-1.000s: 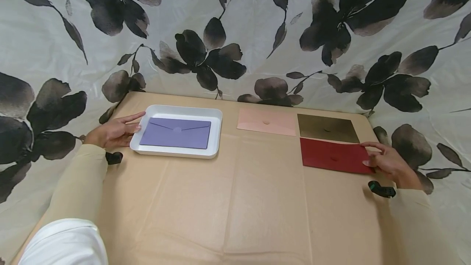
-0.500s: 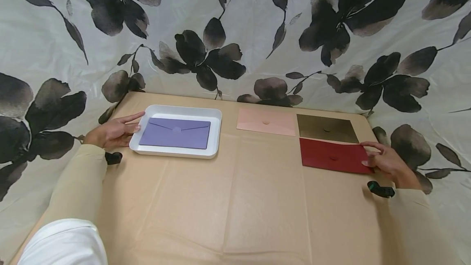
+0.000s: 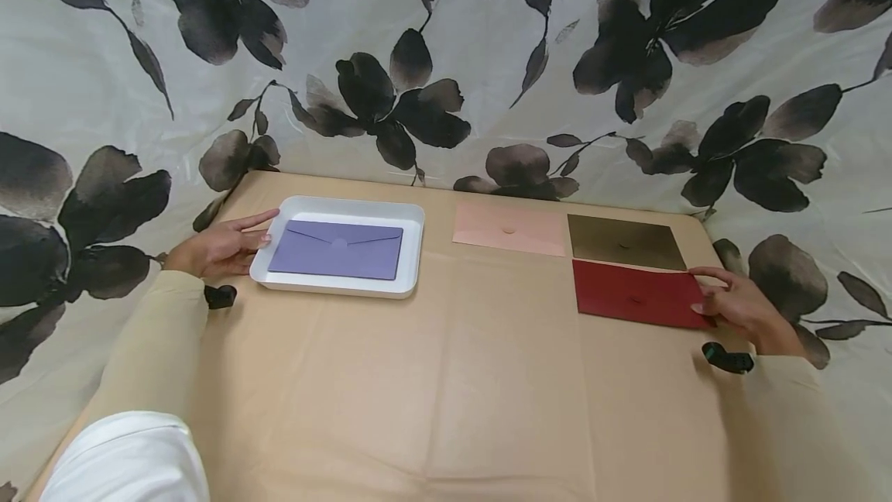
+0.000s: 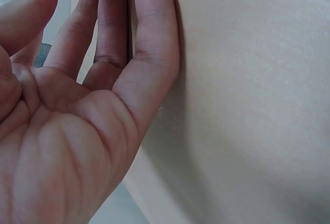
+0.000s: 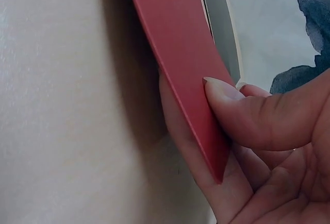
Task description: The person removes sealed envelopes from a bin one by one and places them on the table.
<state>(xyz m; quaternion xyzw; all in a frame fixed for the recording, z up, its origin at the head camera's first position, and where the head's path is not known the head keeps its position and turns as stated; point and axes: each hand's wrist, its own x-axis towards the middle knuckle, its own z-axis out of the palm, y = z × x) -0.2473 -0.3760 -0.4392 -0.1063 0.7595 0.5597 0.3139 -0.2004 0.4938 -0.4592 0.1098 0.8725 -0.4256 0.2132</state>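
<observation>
My left hand (image 3: 221, 248) lies at the left end of a white tray (image 3: 415, 254), with straight fingers (image 4: 116, 44) against its side and the thumb at the rim. In the tray a purple envelope (image 3: 337, 249) lies flat. My right hand (image 3: 704, 307) pinches the right corner of a red envelope (image 3: 630, 297). In the right wrist view the thumb (image 5: 247, 116) presses on top of the red envelope (image 5: 175, 64), the fingers sit beneath it, and that edge is raised off the table.
A pink envelope (image 3: 509, 229) and a dark bronze envelope (image 3: 623, 242) lie flat at the back of the tan table (image 3: 453, 378), the bronze one just behind the red. A floral cloth (image 3: 446, 60) hangs behind and beside the table.
Both hands keep their places on the tray and the red envelope. Only the head view has shifted slightly.
</observation>
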